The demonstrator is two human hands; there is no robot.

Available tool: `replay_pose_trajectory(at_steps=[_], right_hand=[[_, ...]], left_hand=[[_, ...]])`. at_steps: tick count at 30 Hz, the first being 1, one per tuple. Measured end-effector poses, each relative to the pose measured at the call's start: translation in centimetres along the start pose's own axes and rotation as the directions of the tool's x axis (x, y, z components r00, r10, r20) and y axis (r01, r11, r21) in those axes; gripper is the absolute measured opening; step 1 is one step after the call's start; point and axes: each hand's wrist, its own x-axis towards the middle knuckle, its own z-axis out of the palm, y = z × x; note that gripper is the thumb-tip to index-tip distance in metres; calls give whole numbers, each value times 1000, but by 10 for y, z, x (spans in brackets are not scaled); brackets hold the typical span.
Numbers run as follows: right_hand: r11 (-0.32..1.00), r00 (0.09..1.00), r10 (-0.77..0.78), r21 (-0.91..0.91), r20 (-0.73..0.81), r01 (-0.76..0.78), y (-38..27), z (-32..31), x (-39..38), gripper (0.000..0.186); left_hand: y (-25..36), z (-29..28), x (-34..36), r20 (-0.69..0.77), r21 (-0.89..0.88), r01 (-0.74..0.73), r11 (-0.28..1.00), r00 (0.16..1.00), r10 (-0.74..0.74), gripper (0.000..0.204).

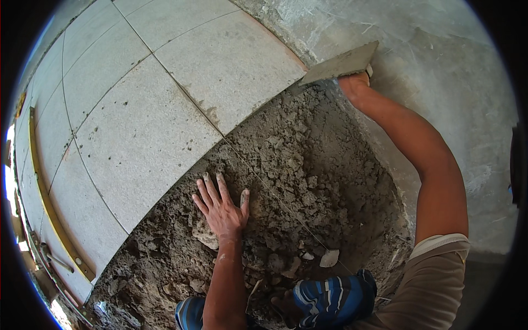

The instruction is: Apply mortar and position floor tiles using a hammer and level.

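Observation:
My left hand (223,208) rests palm down on the rough grey mortar bed (291,157), fingers spread and tips smeared with mortar. At the far right, my right hand (355,86) is closed on a plastering trowel (346,59). Its flat, rectangular, mortar-coated blade is tilted at the corner where the tiles, the mortar and the wall base meet. The trowel's handle is mostly hidden by the blade and my fingers. Pale speckled floor tiles (146,118) lie beyond the mortar, their near edge bordering it.
A thin string line (286,208) runs from a tile joint across the mortar. Toward me lie stone chips (329,258). A long yellow level (49,209) lies on the left tiles, beside a short bar-like tool (59,262). The grey plastered wall (440,71) stands at right.

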Motion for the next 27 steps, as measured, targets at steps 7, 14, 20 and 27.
replay_pose_trajectory(at_steps=[7,14,20,27], right_hand=[[979,995,8,204,-94,11,2,7,-22,45],[987,998,-62,-147,-17,59,-5,1,-9,45],[1000,997,13,0,81,-13,-9,1,2,46],[998,995,-59,-13,78,60,-13,-6,-23,50]], left_hand=[[1,-2,-1,1,4,-18,1000,1000,18,88],[1,0,3,-13,-11,-17,1000,1000,16,84],[2,-4,1,3,-10,-1,1000,1000,1,86],[-1,0,1,41,13,3,1000,999,-4,89]])
